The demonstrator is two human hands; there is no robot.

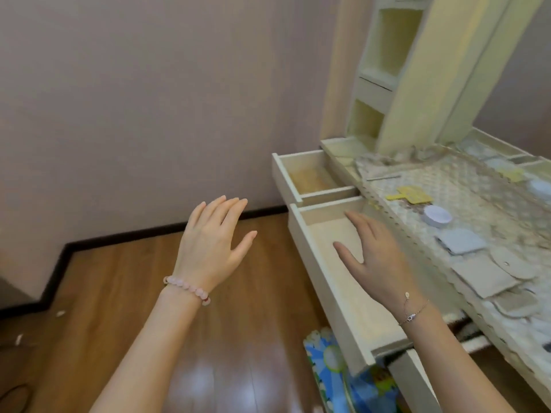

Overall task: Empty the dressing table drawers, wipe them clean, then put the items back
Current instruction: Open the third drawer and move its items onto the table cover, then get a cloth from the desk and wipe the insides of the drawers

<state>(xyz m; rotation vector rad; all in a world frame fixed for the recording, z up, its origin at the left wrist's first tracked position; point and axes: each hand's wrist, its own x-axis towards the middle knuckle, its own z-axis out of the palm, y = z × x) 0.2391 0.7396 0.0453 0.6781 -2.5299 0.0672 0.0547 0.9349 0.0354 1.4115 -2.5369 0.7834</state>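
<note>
Two cream drawers of the dressing table stand pulled out. The long near drawer [328, 299] shows a bare pale bottom. My right hand [372, 257] reaches over it with straight fingers and holds nothing. The smaller far drawer [301, 180] shows a brownish bottom with nothing in it. My left hand [211, 245] hovers over the wooden floor to the left of the drawers, fingers spread, holding nothing. On the lace-covered tabletop [441, 186] lie a yellow comb [411, 195], a round white tin [437, 216], a grey-blue square pad [462, 240] and beige pouches [495, 272].
A cream shelf tower [384, 70] rises at the back of the table beside a tall panel. A colourful patterned box [343, 377] sits on the floor under the near drawer. The pink wall and dark skirting run behind the brown floor on the left.
</note>
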